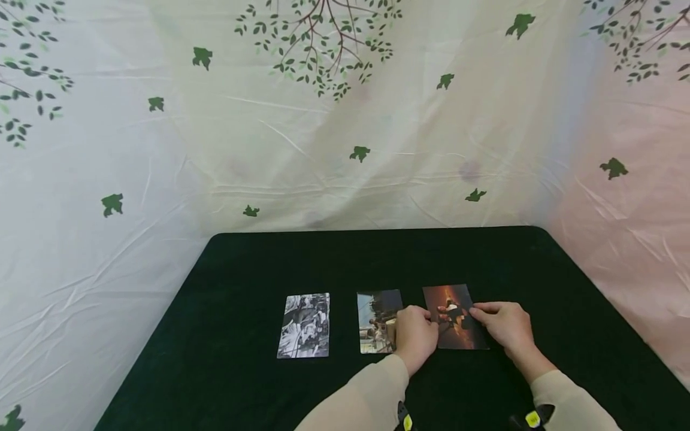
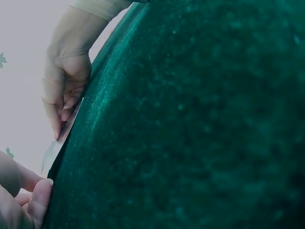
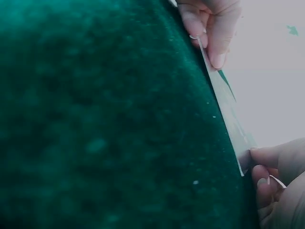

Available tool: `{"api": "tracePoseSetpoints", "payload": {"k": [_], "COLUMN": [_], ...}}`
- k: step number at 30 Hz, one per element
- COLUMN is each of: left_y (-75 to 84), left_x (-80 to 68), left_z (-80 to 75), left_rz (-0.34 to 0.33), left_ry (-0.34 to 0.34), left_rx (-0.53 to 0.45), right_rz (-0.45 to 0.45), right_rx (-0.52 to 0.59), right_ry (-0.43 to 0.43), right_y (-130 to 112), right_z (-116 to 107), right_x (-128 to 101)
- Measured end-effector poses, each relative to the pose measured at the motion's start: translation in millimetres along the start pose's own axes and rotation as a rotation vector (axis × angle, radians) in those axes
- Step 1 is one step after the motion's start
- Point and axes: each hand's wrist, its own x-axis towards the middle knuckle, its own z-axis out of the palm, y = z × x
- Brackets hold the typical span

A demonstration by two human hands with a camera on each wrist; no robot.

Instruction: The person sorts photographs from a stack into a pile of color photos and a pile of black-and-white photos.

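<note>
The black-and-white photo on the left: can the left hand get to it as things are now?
Probably yes. The black-and-white photo lies flat on the table, apart from the others. The left hand now holds the reddish photo and would cross over the middle photo, which is flat.

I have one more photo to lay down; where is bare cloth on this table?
Bare dark green tablecloth lies left of the black-and-white photo and along the back edge. It is crowded where the left hand and right hand hold the orange-toned photo.
</note>
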Motion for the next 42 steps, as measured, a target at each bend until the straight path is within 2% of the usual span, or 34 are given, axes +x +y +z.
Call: {"api": "tracePoseSetpoints", "payload": {"k": [6,14,24,42], "left_y": [0.4,1.0,0.1,0.9], "left_x": [-0.8,0.0,1.7,0.1], "left_z": [-1.6,0.4,2.0,2.2], "left_rz": [0.029,0.015,0.057,0.04], "left_ry": [0.0,-0.026,0.004,-0.001], "left_rx": [0.056,0.03,0.115,0.092], "right_rz": [0.0,-0.029,-0.031,-0.01], "right_rx": [-0.02,-0.054,-0.072,-0.075], "right_ry": [0.03,0.064,0.086,0.07], "right_y": [2.6,3.9,3.2,2.9], "right_z": [5.8,7.4,9.2,9.6], "right_x": [-0.1,-2.1,-0.9,-0.7]}}
